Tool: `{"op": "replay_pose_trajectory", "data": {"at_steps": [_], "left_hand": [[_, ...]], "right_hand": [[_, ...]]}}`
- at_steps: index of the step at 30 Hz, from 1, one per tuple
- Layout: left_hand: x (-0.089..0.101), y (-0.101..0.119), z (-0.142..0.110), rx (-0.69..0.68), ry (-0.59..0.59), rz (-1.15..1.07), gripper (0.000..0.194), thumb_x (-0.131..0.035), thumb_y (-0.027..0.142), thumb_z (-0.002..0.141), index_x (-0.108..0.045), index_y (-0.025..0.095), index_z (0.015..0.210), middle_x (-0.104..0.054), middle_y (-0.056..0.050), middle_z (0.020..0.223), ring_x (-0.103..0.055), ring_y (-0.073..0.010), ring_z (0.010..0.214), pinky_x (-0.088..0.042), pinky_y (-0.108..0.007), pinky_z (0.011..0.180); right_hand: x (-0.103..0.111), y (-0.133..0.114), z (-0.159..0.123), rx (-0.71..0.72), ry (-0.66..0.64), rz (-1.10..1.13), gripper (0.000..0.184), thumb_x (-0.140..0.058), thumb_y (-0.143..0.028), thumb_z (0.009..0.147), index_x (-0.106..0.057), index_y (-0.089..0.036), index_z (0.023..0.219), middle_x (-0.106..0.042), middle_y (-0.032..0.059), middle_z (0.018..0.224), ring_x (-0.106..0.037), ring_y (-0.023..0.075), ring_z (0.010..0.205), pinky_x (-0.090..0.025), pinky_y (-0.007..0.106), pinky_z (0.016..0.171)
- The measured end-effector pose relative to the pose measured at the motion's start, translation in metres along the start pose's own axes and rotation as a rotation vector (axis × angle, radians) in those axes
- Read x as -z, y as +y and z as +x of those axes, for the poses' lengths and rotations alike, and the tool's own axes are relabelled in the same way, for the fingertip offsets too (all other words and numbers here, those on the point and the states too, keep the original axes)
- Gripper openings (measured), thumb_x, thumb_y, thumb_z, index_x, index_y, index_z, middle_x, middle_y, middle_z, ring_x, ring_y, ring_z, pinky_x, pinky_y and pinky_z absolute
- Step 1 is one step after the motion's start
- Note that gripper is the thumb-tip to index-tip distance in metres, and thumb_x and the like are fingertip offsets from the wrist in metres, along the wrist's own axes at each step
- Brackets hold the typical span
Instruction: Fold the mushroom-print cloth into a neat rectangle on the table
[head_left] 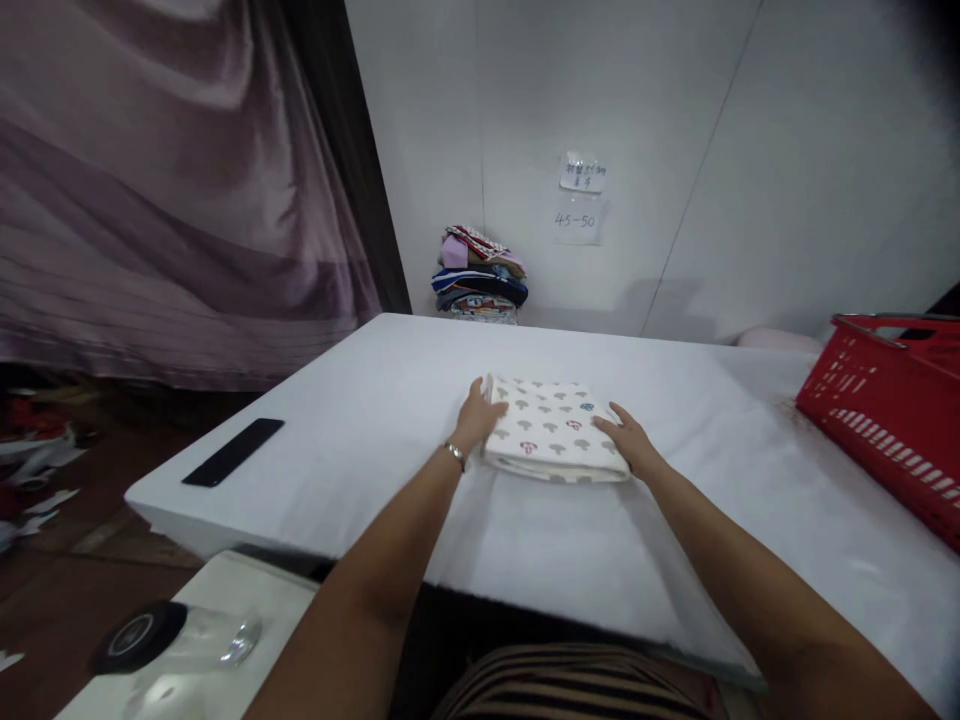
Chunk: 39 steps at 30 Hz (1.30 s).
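A folded white cloth (553, 428) printed with grey mushroom shapes and a few red and blue marks is in front of me, over the middle of the table. My left hand (478, 415) grips its left edge, thumb on top and the other fingers partly hidden along the side. On the opposite side, my right hand (626, 440) is closed on the right edge, its fingers partly out of sight. A silver band (455, 456) circles my left wrist. Whether the cloth rests on the table or is slightly raised, I cannot tell.
The table (360, 400) has a white covering. A black phone-like slab (234, 452) lies at its left, and a red plastic basket (892, 410) stands at the right. Folded fabrics (480, 275) are stacked against the wall. A dark-lidded clear bottle (180, 640) lies lower left.
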<state>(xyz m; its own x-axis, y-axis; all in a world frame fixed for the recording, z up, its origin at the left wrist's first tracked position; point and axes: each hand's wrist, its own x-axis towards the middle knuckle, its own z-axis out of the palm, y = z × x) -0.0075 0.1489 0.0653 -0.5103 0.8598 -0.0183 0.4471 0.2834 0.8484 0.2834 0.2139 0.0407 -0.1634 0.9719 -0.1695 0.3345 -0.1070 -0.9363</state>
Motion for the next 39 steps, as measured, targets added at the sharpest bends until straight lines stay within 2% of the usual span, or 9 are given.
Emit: {"op": "replay_pose_trajectory", "data": {"at_steps": [5, 8, 11, 14, 17, 20, 25, 32, 39], "left_hand": [[0.009, -0.011, 0.022, 0.109, -0.065, 0.111, 0.084, -0.081, 0.033, 0.055, -0.045, 0.013, 0.128, -0.061, -0.018, 0.12, -0.057, -0.0296, 0.109, -0.043, -0.035, 0.09], [0.008, -0.03, 0.007, 0.104, -0.024, 0.093, 0.067, -0.074, 0.041, 0.065, -0.05, 0.014, 0.122, -0.063, -0.016, 0.115, -0.06, -0.0276, 0.103, -0.045, -0.036, 0.087], [0.012, -0.042, -0.019, 0.047, 0.057, 0.054, 0.048, -0.057, 0.045, 0.081, -0.053, 0.017, 0.12, -0.061, -0.011, 0.118, -0.061, -0.0211, 0.099, -0.046, -0.032, 0.085], [0.018, -0.049, -0.049, -0.207, 0.176, 0.042, 0.038, -0.051, 0.046, 0.084, -0.058, 0.02, 0.111, -0.061, -0.007, 0.115, -0.059, -0.0183, 0.098, -0.047, -0.031, 0.085], [0.023, -0.054, -0.073, -0.575, 0.113, 0.184, 0.035, -0.063, 0.041, 0.078, -0.061, 0.024, 0.108, -0.059, -0.006, 0.117, -0.052, -0.021, 0.111, -0.041, -0.035, 0.095], [0.029, -0.052, -0.079, -0.726, -0.055, 0.391, 0.03, -0.062, 0.027, 0.079, -0.062, 0.026, 0.108, -0.057, -0.006, 0.121, -0.046, -0.0227, 0.118, -0.035, -0.039, 0.101], [0.04, -0.036, -0.067, -0.712, -0.173, 0.486, 0.03, -0.049, 0.015, 0.084, -0.064, 0.028, 0.106, -0.062, -0.006, 0.112, -0.048, -0.0202, 0.115, -0.035, -0.037, 0.098], [0.049, -0.023, -0.057, -0.715, -0.184, 0.467, 0.037, -0.045, 0.011, 0.086, -0.062, 0.03, 0.112, -0.061, -0.005, 0.115, -0.048, -0.0184, 0.114, -0.033, -0.035, 0.099], [0.04, -0.052, -0.057, -0.616, -0.152, 0.433, 0.04, -0.049, 0.006, 0.081, -0.064, 0.031, 0.109, -0.059, -0.004, 0.121, -0.048, -0.0186, 0.117, -0.034, -0.035, 0.102]], "right_hand": [[-0.013, 0.01, -0.005, 0.08, 0.018, -0.377, 0.082, -0.06, -0.059, 0.074, -0.036, -0.019, 0.141, -0.057, 0.0134, 0.126, -0.056, 0.0286, 0.111, -0.043, 0.041, 0.095], [-0.01, 0.014, -0.011, 0.188, 0.033, -0.586, 0.072, -0.052, -0.059, 0.079, -0.04, -0.018, 0.138, -0.059, 0.0143, 0.12, -0.057, 0.0301, 0.107, -0.045, 0.043, 0.09], [-0.008, 0.013, -0.024, 0.473, 0.114, -0.65, 0.055, -0.046, -0.05, 0.086, -0.049, -0.018, 0.13, -0.056, 0.0143, 0.123, -0.053, 0.0284, 0.111, -0.044, 0.043, 0.091], [-0.019, 0.006, -0.042, 0.835, -0.002, -0.623, 0.041, -0.045, -0.044, 0.09, -0.055, -0.022, 0.123, -0.058, 0.0106, 0.122, -0.051, 0.0253, 0.114, -0.041, 0.042, 0.096], [-0.039, -0.002, -0.053, 1.01, -0.209, -0.693, 0.036, -0.048, -0.04, 0.09, -0.057, -0.023, 0.121, -0.061, 0.0095, 0.118, -0.051, 0.0264, 0.114, -0.039, 0.046, 0.097], [-0.056, -0.011, -0.054, 1.023, -0.303, -0.805, 0.033, -0.048, -0.034, 0.091, -0.058, -0.024, 0.12, -0.061, 0.0099, 0.117, -0.051, 0.027, 0.112, -0.039, 0.047, 0.095], [-0.065, -0.017, -0.049, 1.011, -0.331, -0.853, 0.03, -0.044, -0.027, 0.092, -0.063, -0.023, 0.114, -0.063, 0.0096, 0.109, -0.056, 0.0244, 0.102, -0.041, 0.044, 0.094], [-0.069, -0.018, -0.055, 0.973, -0.249, -0.835, 0.031, -0.04, -0.025, 0.092, -0.064, -0.021, 0.112, -0.063, 0.0091, 0.106, -0.055, 0.0225, 0.101, -0.045, 0.035, 0.087], [-0.08, -0.019, -0.057, 1.007, -0.243, -0.94, 0.032, -0.037, -0.023, 0.093, -0.064, -0.022, 0.11, -0.063, 0.0096, 0.102, -0.055, 0.0234, 0.094, -0.043, 0.037, 0.085]]}}
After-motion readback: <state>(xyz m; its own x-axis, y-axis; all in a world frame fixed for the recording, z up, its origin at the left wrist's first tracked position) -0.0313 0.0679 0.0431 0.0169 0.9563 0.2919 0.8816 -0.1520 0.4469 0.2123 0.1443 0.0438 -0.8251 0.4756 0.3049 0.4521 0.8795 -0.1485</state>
